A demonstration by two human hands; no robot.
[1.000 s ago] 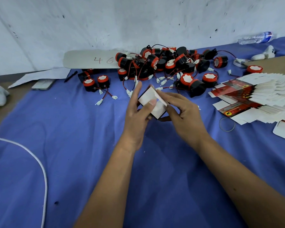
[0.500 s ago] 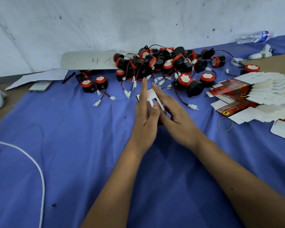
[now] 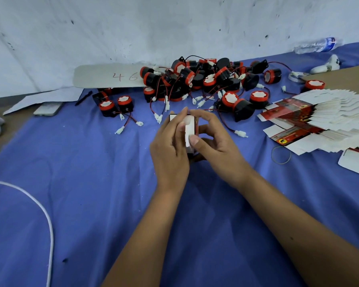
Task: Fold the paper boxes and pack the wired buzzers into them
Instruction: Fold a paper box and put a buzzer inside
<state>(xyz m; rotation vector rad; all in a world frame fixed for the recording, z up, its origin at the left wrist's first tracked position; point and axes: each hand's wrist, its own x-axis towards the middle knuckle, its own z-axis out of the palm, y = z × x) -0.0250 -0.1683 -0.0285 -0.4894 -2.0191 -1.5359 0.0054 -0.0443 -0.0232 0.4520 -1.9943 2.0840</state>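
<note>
A blue cloth (image 3: 91,183) is spread across the work surface. A fanned stack of flat box blanks (image 3: 319,114) is noted at the right edge; a pile of wired buzzers (image 3: 205,79) is heaped at the far middle, beside a grey board marked 46 (image 3: 108,76). Just in front of that pile, one small paper box (image 3: 190,129) is gripped above the cloth by the left hand (image 3: 170,148), fingers curled round its side, while its white end flap is pinched by the right hand (image 3: 214,141). The flap is judged best creased squarely and tucked fully before a buzzer is loaded
</note>
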